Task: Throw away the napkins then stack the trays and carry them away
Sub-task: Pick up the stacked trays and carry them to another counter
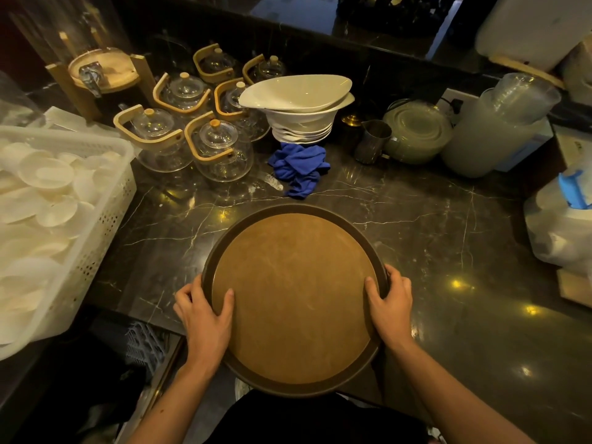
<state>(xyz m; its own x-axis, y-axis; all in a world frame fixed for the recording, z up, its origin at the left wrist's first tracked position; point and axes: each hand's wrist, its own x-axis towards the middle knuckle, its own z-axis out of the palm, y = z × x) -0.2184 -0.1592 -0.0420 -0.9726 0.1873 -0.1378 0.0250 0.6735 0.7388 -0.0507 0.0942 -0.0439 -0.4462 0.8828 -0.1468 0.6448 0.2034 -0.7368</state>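
The round brown tray (pixel 294 296) lies at the near edge of the dark marble counter (pixel 448 238), overhanging it. The left hand (pixel 205 318) grasps its rim at eight o'clock, the right hand (pixel 390 309) at three o'clock, thumbs on top.

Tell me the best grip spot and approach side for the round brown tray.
Grip the raised rim of the round brown tray at opposite points, coming in from the left and right, as the left hand and right hand do now: thumbs on the flat top, fingers wrapped over the edge. The flat centre offers no hold.
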